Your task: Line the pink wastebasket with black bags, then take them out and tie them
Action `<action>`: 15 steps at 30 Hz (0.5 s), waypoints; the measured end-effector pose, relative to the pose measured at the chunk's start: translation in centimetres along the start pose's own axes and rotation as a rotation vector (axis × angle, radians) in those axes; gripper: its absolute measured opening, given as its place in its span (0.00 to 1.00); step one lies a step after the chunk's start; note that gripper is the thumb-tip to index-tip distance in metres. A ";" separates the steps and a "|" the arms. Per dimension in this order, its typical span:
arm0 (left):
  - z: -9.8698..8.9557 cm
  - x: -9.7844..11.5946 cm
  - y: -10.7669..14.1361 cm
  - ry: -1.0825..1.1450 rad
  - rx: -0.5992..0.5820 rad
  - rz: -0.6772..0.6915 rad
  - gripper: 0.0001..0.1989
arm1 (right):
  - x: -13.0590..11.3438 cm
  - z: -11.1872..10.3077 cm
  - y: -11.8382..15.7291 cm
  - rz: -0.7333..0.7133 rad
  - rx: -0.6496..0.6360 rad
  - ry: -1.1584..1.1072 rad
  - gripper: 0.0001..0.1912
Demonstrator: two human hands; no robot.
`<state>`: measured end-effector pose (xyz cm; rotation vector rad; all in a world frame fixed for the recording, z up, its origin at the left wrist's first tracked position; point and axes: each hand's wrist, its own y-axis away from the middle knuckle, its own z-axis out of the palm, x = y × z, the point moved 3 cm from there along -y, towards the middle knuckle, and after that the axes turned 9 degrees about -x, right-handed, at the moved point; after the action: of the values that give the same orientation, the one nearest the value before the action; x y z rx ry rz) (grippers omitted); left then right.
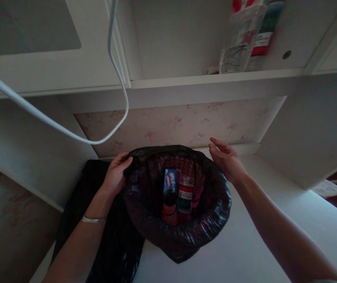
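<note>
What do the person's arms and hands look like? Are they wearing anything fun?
There are no gloves: the left hand and the right hand are both bare. Above the left wrist is a thin, shiny, silver-coloured bracelet, curved round the arm. The right wrist has none. Both forearms show without sleeves as far as the picture goes.
</note>
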<state>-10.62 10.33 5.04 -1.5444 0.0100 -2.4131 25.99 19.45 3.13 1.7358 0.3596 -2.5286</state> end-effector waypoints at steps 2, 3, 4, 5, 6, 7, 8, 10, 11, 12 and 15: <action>-0.7 -0.1 1.4 0.003 -0.022 0.050 0.18 | 0.4 0.0 1.2 0.075 -0.053 0.013 0.20; -1.0 -0.2 2.2 -0.002 -0.034 0.058 0.20 | 0.8 0.1 1.8 0.137 -0.099 0.025 0.19; -1.3 -0.5 3.0 -0.001 -0.038 0.038 0.23 | 1.2 0.2 2.4 0.199 -0.148 0.038 0.17; -1.7 -0.9 3.8 0.005 -0.030 -0.012 0.25 | 1.5 0.3 2.9 0.250 -0.190 0.050 0.16; -2.1 -1.3 4.7 0.014 -0.018 -0.090 0.24 | 1.7 0.3 3.3 0.284 -0.218 0.061 0.16; -2.4 -1.8 5.5 0.024 -0.006 -0.183 0.23 | 1.7 0.3 3.6 0.302 -0.230 0.068 0.15; -2.8 -2.1 6.4 0.029 -0.001 -0.273 0.21 | 1.7 0.2 3.7 0.308 -0.228 0.075 0.15; -3.3 -2.3 7.9 0.014 -0.004 -0.383 0.18 | 1.3 -0.3 3.5 0.296 -0.202 0.090 0.16; -3.5 -2.1 8.5 -0.002 -0.004 -0.392 0.17 | 1.1 -0.5 3.3 0.289 -0.186 0.100 0.17; -3.7 -1.8 8.9 -0.020 0.007 -0.374 0.17 | 0.9 -0.7 3.0 0.283 -0.170 0.111 0.17; -4.0 -0.8 9.6 -0.090 0.069 -0.269 0.17 | 0.9 -1.1 2.4 0.266 -0.119 0.148 0.17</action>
<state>-11.70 0.69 1.17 -1.7165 -0.3147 -2.5086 27.05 17.43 1.58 1.7962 0.2597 -2.1601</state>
